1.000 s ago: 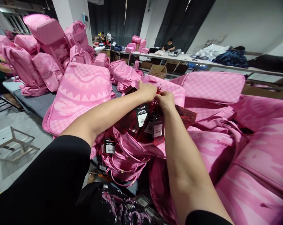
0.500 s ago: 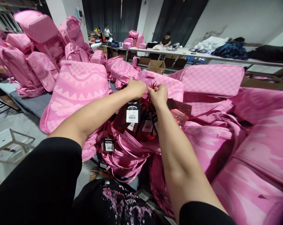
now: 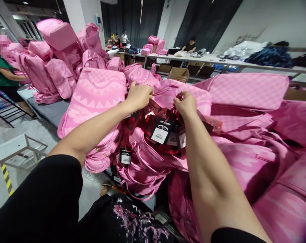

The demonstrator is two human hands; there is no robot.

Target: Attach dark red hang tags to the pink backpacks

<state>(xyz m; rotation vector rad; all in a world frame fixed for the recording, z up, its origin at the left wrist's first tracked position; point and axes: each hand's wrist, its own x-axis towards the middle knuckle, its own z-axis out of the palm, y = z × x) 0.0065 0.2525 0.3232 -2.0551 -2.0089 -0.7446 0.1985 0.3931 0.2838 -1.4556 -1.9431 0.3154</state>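
Left hand (image 3: 139,95) and right hand (image 3: 185,104) hide their own fingertips; print on the tags (image 3: 162,131) is way too tiny to read.

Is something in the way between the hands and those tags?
Nothing visible. The right hand pinches the strings of the tags, and the closed left hand rests against the same bunch, above the bags.

Black left sleeve (image 3: 41,202) and right sleeve (image 3: 233,236) leave 2 forearms, left hand (image 3: 139,96) and right hand (image 3: 185,104) bare; black fabric (image 3: 132,219) below bears a pink splatter print.
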